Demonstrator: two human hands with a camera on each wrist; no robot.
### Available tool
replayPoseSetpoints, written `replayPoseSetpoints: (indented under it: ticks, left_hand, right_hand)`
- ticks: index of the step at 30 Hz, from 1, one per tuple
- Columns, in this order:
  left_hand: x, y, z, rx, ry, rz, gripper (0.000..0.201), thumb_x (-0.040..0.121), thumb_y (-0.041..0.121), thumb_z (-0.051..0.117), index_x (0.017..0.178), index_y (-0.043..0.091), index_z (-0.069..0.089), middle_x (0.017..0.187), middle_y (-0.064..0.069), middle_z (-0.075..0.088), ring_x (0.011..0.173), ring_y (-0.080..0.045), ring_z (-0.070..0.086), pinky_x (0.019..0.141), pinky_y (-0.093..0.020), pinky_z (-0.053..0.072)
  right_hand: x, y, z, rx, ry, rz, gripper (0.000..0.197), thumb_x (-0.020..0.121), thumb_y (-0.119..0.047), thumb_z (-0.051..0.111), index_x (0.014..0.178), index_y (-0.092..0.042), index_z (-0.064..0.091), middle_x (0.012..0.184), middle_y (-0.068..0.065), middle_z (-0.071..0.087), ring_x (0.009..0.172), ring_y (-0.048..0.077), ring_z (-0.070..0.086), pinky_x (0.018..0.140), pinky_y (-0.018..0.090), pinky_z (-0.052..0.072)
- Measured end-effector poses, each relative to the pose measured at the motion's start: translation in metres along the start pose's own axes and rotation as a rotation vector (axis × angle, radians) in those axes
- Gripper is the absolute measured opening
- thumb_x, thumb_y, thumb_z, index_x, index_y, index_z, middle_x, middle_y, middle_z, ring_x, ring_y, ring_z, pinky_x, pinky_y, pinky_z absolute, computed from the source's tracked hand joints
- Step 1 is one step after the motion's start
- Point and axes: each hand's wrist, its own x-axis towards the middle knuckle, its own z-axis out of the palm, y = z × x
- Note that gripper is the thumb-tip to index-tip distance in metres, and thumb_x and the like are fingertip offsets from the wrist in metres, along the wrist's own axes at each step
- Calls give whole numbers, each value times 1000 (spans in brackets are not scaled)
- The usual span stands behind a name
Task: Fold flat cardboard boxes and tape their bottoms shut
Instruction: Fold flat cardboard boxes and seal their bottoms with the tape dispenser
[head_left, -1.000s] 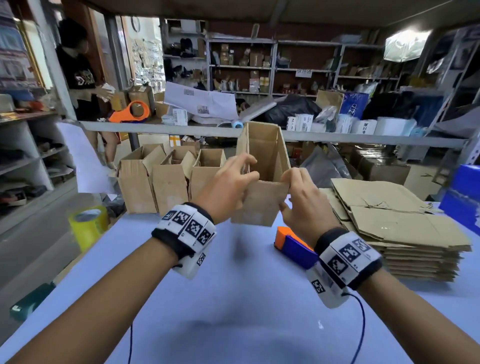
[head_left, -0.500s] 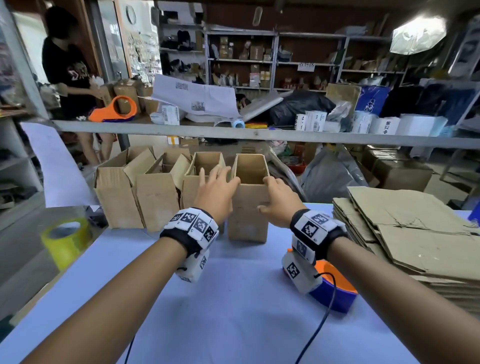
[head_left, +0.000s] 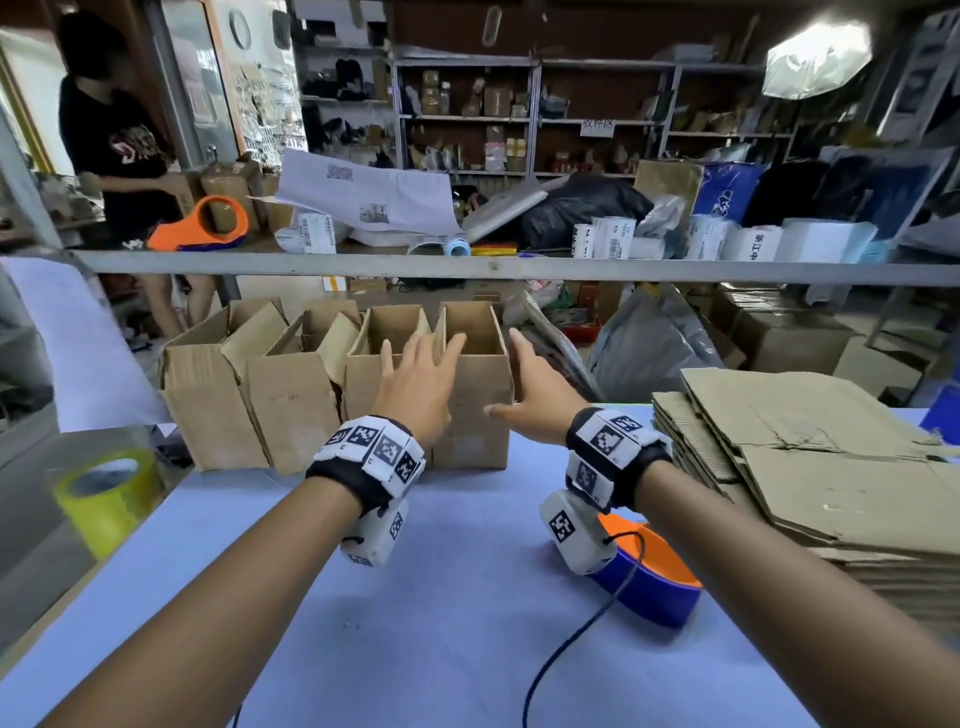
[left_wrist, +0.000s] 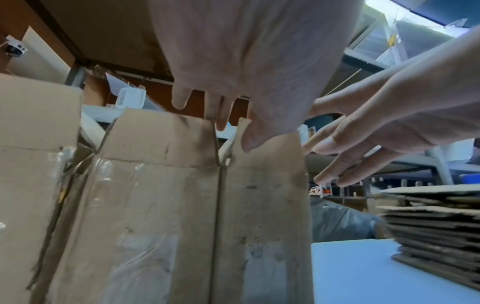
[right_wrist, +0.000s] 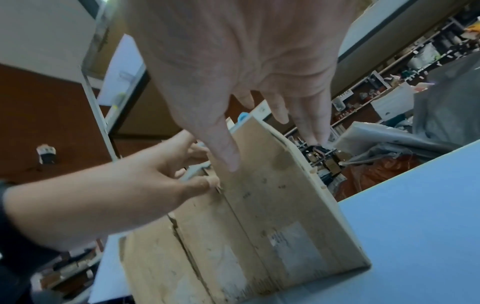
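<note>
Fingers straight and spread on both sides, gripping nothing: the left hand (head_left: 415, 384) lies against the near face of the newest box (head_left: 475, 400), fingertips reaching its top rim, and the right hand (head_left: 540, 395) flanks the box's right side with the thumb pointing inward across the near wall (whether the palm truly touches the cardboard I cannot tell).

Going left to right on the blue table (head_left: 441, 597): a yellow-green tape roll (head_left: 106, 488) sits blurred at the edge, then the row of upright boxes (head_left: 270, 395) stands at the far side. I count four, open at the top, pressed side by side, the newest at the right end. Near the right wrist lies an orange-and-blue tape dispenser (head_left: 649, 577), and further right a stack of flat cardboard (head_left: 810, 467), too many sheets to count.

The box looks light and hollow, its thin walls likely to buckle under a squeeze and its worn surface fairly grippy. I would judge the safest hold to be flat palms on opposite walls, low near the taped bottom, or a pinch at the creased corners.
</note>
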Motion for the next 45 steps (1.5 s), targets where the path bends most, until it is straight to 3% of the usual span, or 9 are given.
replayPoseSetpoints:
  ticks: [5,11,16,22,31,34,38,41,45]
  left_hand:
    - [-26,51,-20,-513,29,104,49,99,15,47,147,25,41,153,-5,35,141,-25,33,116,-40,28]
    - [-44,164,-20,-1076,-358,173,49,105,20,44,152,28,36,159,-1,34,147,-16,29,114,-35,31]
    - [-55,235,-4,-1041,-468,161,46,104,18,45,149,13,39,153,-11,44,139,-21,41,98,-25,33]
    - [-56,280,4,-770,-500,153,50,98,40,42,141,17,54,145,-13,53,134,-36,45,112,-48,35]
    - [-54,292,-6,-943,-282,-1,37,91,22,56,128,22,53,125,-10,60,115,-34,55,93,-37,47]
    - [-53,283,-10,-1120,-284,-57,15,98,31,54,109,23,58,110,-2,66,106,-28,61,89,-36,49]
    - [-55,266,-21,-1332,-315,-92,14,99,17,53,109,17,63,104,-10,69,105,-35,65,93,-50,55]
    - [-53,249,-34,-1457,-311,-103,27,95,0,51,114,18,58,112,-10,60,101,-29,63,77,-51,62]
    - [-54,220,-69,-1560,-151,-8,27,98,0,52,113,22,58,118,-12,63,95,-22,70,66,-38,63]
  right_hand:
    - [-74,9,-46,206,189,-53,92,92,-35,73,161,-23,13,163,0,28,140,7,33,113,28,31]
    - [-164,69,-113,220,423,161,75,93,-41,70,155,-22,32,159,0,38,144,12,34,107,29,31]
    - [-211,151,-150,-53,474,614,74,91,-49,68,150,-12,42,153,15,44,143,36,35,117,47,32]
    - [-242,209,-169,-211,380,848,75,92,-51,64,146,-4,43,149,21,48,137,41,43,112,42,38]
    - [-250,223,-186,45,583,814,55,91,-19,67,139,3,52,141,28,49,127,42,51,108,47,44]
    - [-252,225,-192,116,593,786,34,87,-12,67,109,14,68,104,28,69,96,37,63,83,43,50]
    - [-251,214,-199,240,585,737,12,89,-7,68,87,3,72,107,26,71,91,29,62,93,47,52]
    - [-249,203,-202,360,603,653,8,92,-7,68,98,-3,72,106,15,73,91,23,66,85,40,55]
    - [-246,175,-199,517,645,542,55,89,-13,77,136,-3,52,127,17,62,114,28,63,96,48,55]
